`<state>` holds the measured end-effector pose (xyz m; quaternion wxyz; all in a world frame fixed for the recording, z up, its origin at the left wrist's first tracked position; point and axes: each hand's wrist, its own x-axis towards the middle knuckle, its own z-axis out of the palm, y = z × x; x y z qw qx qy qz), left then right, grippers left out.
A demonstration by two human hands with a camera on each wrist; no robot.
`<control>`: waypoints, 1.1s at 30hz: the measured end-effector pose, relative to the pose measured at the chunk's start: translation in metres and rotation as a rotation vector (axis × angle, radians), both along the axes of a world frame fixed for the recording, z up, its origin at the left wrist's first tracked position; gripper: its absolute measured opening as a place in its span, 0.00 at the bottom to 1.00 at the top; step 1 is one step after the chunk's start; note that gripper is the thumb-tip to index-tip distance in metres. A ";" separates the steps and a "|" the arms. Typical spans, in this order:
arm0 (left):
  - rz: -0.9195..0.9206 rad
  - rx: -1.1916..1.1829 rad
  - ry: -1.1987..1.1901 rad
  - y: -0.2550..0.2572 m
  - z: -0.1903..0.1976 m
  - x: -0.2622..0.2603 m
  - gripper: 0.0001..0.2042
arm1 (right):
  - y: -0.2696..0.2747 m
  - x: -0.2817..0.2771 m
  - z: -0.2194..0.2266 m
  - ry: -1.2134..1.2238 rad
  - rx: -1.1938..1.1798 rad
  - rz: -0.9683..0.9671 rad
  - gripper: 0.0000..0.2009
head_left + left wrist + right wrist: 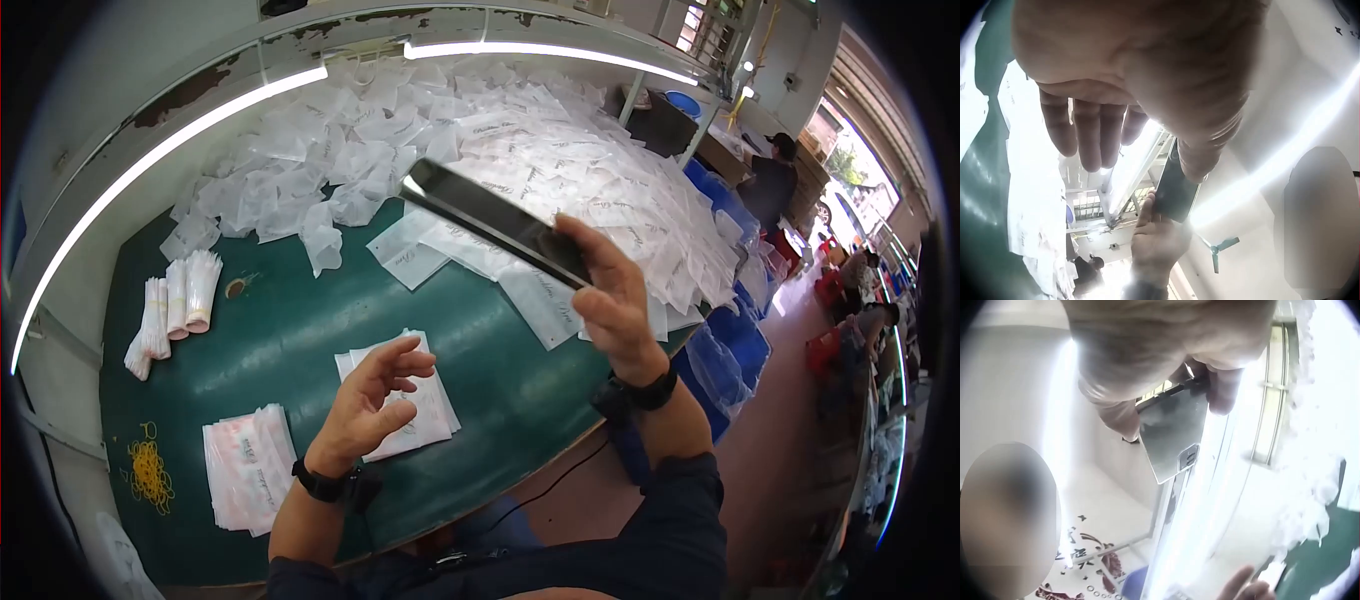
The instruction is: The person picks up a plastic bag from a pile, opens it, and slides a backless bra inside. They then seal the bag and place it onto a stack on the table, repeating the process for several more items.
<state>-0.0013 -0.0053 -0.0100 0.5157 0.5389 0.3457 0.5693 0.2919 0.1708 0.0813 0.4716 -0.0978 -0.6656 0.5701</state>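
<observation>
My right hand (625, 310) grips a dark smartphone (495, 222) by its near end, thumb on one edge and fingers on the other. The phone is raised over the table and tilted, its far end pointing up and left. In the right wrist view the phone's flat face (1172, 434) shows a camera bump at one corner. My left hand (365, 410) holds nothing; its fingers are loosely bent, palm facing the right side. Below it lies a small stack of white printed plastic bags (435, 410), partly hidden by the hand.
A big heap of translucent printed bags (600, 190) covers the back of the green table (270, 345). At left are rolled bag bundles (200, 290), another bag stack (245, 470) and yellow rubber bands (150, 475). Blue bins (735, 350) stand at right; people sit farther off.
</observation>
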 end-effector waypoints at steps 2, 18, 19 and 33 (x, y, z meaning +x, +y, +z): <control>0.009 -0.151 0.057 0.019 -0.015 -0.009 0.39 | 0.073 0.022 0.015 -0.015 0.042 -0.205 0.42; 0.276 -0.673 -0.170 0.011 -0.069 0.035 0.19 | 0.424 0.154 0.206 -0.564 0.361 -1.365 0.40; 0.274 -0.688 -0.172 0.012 -0.068 0.038 0.19 | 0.430 0.150 0.210 -0.638 0.412 -1.433 0.42; 0.414 -0.751 -0.301 0.005 -0.072 0.052 0.20 | 0.561 0.101 0.214 -0.270 0.062 -0.981 0.33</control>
